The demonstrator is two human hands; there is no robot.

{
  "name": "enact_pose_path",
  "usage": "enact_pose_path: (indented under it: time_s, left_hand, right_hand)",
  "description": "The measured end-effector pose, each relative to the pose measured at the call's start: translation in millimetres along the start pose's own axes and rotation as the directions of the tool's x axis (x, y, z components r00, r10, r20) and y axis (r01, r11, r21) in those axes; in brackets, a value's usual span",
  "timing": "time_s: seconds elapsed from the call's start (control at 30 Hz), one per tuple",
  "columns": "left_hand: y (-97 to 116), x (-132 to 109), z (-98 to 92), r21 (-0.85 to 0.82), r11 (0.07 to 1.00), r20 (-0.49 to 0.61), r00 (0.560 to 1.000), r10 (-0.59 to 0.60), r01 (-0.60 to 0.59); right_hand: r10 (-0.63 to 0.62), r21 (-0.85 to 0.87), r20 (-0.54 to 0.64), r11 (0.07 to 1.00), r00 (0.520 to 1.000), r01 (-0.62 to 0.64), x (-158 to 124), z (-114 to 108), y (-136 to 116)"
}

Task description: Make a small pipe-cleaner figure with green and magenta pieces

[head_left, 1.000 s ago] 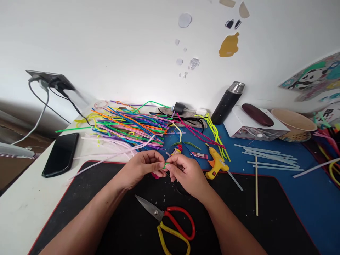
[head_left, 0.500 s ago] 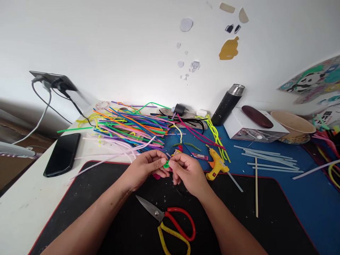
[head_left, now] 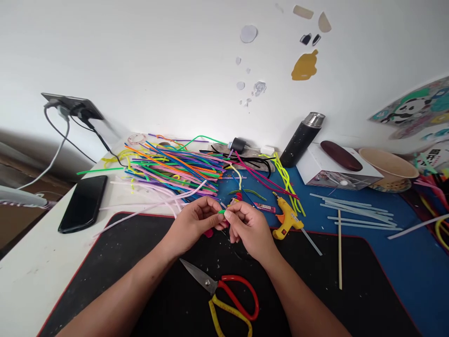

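Pinched between the fingertips of my left hand and my right hand is a small bent piece of green pipe cleaner, mostly covered by the fingers. Both hands are closed on it, thumbs nearly touching. A magenta fuzzy piece shows partly below my left fingers; whether it touches them I cannot tell. Just nearer to me, large scissors lie on the black mat, one handle red and one wrapped in yellow. A yellow hot glue gun rests to the right of my right hand.
A heap of coloured pipe cleaners spreads behind my hands. A phone lies at left. Glue sticks and a wooden stick are at right. A black thermos, white box and beige bowl stand behind.
The green piece has been turned between my fingertips and now shows as a thinner sliver. Both hands stay in nearly the same spot; the camera view has shifted slightly.
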State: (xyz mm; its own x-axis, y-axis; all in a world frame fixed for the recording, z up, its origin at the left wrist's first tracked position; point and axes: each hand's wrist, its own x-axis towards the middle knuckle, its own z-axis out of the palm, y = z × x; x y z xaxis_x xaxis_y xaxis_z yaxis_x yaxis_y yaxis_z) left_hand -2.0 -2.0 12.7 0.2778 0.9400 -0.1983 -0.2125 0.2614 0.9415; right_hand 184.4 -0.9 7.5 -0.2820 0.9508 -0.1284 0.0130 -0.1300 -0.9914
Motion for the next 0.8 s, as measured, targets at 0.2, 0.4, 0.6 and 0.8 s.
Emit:
enact_pose_path:
  time_s: [0.2,0.4,0.6,0.8]
  left_hand:
    - [-3.1,-3.4,3.3,0.105,0.991,-0.093,0.991,0.097,-0.087]
    - [-1.1,-4.8,4.8,0.150,0.985,-0.105,0.989,0.104,-0.088]
    - [3.3,-3.5,2.8,0.159,0.986,-0.108,0.991,0.076,-0.058]
    - [1.1,-4.4,3.1,0.158,0.985,-0.101,0.991,0.087,-0.071]
  right_hand:
    - [0.019,0.059,0.028,0.998,0.999,-0.021,2.4,0.5,-1.1]
    - [0.005,0.040,0.012,0.999,1.000,-0.005,2.6,-0.3,1.7]
    - [-0.017,0.031,0.001,0.999,1.000,0.017,0.1,0.9,1.5]
    - [-0.008,0.012,-0.003,1.000,1.000,0.008,-0.2,3.1,-1.1]
